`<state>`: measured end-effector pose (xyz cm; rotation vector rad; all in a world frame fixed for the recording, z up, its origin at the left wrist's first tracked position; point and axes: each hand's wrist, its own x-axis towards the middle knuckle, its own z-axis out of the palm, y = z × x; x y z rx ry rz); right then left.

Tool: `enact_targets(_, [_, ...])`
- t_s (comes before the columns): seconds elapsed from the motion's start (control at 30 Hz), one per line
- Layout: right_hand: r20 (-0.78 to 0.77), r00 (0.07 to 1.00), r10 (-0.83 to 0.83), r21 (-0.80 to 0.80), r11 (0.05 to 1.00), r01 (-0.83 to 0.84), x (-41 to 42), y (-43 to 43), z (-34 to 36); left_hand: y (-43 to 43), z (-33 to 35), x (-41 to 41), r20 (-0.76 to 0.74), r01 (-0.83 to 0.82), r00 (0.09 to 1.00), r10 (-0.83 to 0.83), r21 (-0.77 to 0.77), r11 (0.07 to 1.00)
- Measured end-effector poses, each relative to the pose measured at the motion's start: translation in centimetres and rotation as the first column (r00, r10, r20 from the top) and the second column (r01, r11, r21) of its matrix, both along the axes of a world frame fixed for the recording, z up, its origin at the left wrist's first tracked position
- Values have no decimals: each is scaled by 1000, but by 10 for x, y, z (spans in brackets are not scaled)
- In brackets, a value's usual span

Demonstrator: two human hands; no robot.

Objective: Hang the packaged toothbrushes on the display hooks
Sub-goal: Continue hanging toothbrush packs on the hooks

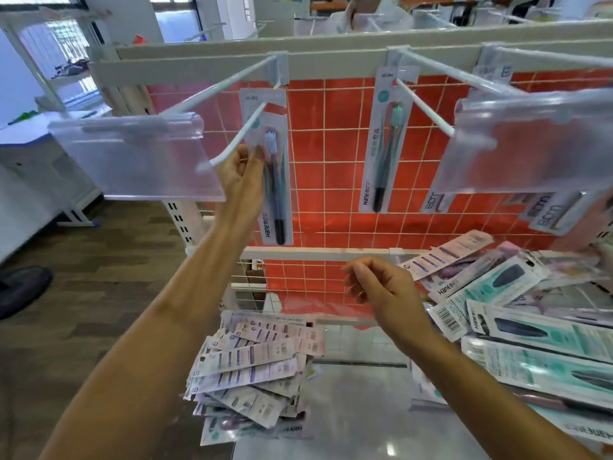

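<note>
1. Head view: the left grip (241,171) is raised to the pack (272,180) that hangs at the back of the left hook (247,127). Its fingertips are closed on the pack's left edge near the brush head. If the grip comes away without letting go cleanly, it could drag the pack forward along the prong and off the open tip.
2. The hook's tip lies just beside the left wrist, under the clear label holder (132,154). A careless pull back may catch either one and shake the hook.
3. The right grip (381,288) hovers loosely curled with nothing in it, above the surface (358,410).
4. The left pile of loose packs (255,360) overhangs the surface's edge. A rough grab there could spill packs to the floor.
</note>
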<state>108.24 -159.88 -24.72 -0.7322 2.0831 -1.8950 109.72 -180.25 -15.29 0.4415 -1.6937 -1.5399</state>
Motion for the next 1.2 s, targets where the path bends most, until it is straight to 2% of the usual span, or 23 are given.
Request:
enact_targets(0.1, [-9,1000,-19,-12,1000,19,-3,6,-1,-11,0,-21,39,-9,999,12,-63,998])
enact_targets(0.27, [-43,997,-62,22,998,63,-11,15,-5,-21,-1,-43,41,11,999,-10,-27,1000])
enact_targets(0.47, [-30,996,-81,36,996,82,-17,29,-11,-22,2,-52,101,-57,992,69,-120,991])
enact_targets(0.67, [-67,993,-98,72,992,103,-20,46,-12,-24,-7,-53,122,-64,990,72,-65,996])
enact_targets(0.83, [-34,987,-155,69,985,157,-25,75,-10,-5,-34,-37,217,-293,924,314,-126,948])
enact_targets(0.93, [-87,980,-178,141,972,189,-34,96,-13,3,-65,-28,183,-376,895,406,-181,909])
enact_targets(1.03, [-96,980,-176,242,951,194,-44,112,-17,27,-89,-25,223,-344,892,394,-233,910])
enact_targets(1.2, [-113,980,-166,365,910,197,-54,133,-21,95,-111,-25,334,-115,913,233,-338,934])
